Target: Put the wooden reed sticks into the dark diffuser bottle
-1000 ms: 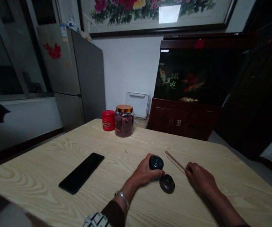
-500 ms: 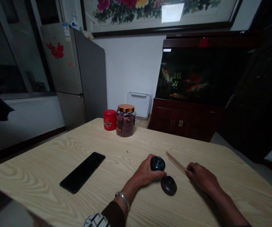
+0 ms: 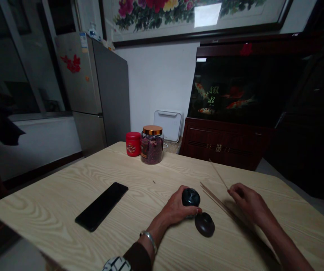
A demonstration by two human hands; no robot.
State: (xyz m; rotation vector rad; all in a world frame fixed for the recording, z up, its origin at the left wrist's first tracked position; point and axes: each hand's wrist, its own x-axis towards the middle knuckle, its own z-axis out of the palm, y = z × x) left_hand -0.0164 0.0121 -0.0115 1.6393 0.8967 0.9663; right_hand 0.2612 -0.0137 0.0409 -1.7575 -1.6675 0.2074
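My left hand (image 3: 177, 206) is wrapped round a small dark glazed pot (image 3: 190, 197) that stands on the table. Just in front of the pot lies a dark round lid (image 3: 205, 224) with a knob on top. My right hand (image 3: 249, 201) is raised over the table, its thumb and fingertips pinching one thin brown stick (image 3: 218, 174) that looks like incense. Below it, several more such sticks (image 3: 214, 197) lie on the wood, their near ends partly hidden by the hand's shadow.
A black phone (image 3: 102, 206) lies on the left of the wooden table (image 3: 139, 218). A red canister (image 3: 133, 144) and a copper-lidded jar (image 3: 152, 145) stand at the far edge. A tiny stick fragment (image 3: 154, 182) lies mid-table. Beyond are a fridge (image 3: 111, 90) and an aquarium (image 3: 226, 90).
My right hand has lifted one stick up off the bundle, and the others stay on the table. My left hand keeps its hold on the pot. The view has shifted slightly.
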